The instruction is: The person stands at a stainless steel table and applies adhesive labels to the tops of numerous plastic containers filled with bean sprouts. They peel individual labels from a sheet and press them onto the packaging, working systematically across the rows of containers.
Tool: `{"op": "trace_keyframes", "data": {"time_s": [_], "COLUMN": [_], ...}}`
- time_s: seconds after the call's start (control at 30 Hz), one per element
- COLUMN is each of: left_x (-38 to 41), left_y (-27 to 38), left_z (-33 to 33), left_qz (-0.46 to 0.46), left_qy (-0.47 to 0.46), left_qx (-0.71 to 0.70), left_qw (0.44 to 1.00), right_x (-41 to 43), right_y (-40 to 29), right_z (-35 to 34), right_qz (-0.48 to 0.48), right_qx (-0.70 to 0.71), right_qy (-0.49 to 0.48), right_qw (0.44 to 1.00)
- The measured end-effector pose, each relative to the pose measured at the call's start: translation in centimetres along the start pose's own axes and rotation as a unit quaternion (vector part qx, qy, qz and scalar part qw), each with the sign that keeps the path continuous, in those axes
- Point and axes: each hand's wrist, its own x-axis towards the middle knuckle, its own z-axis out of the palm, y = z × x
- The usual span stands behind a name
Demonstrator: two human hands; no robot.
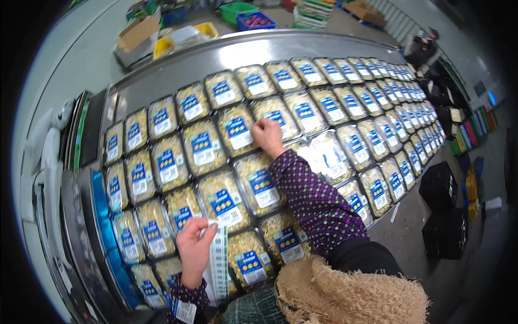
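Rows of clear-lidded plastic trays of sprouts (204, 148), each with a blue and white label, cover a metal table. My left hand (195, 245) pinches the top end of a strip of small stickers (219, 259), which hangs down over the nearest trays. My right hand (267, 135) is over the second row from the back, its fingers curled together at the edge between two trays; whether a sticker is between the fingertips cannot be seen. Several trays have a small pale sticker beside the main label. Another printed label (185, 312) is stuck on my left sleeve.
The steel table's raised back edge (174, 60) runs behind the trays. Beyond it stand a cardboard box (139, 32), a green crate (238, 11) and a blue crate (255, 21). Black crates (444, 235) are on the floor at right. A person (423, 48) is at the far end.
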Motion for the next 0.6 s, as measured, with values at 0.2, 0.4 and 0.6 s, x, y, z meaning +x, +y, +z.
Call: {"op": "trace_keyframes", "data": {"time_s": [0.2,0.4,0.6], "left_x": [0.5,0.7,1.1], "left_y": [-1.7,-0.9,-1.2], "left_z": [0.1,-0.2,-2.7], "left_qz": [-0.035,-0.033,-0.001], "left_qy": [-0.013,-0.011,0.064], "left_qx": [-0.035,-0.05,-0.025], "left_qw": [0.999,0.998,0.998], "right_x": [0.6,-0.2,-3.2], "right_y": [0.6,-1.1,-10.1], "right_z": [-0.9,-0.3,-2.4], "right_qz": [0.002,0.008,0.027], "right_qx": [-0.023,-0.151,0.163], "right_qy": [-0.018,0.042,-0.347], "right_qw": [1.0,0.988,0.923]}}
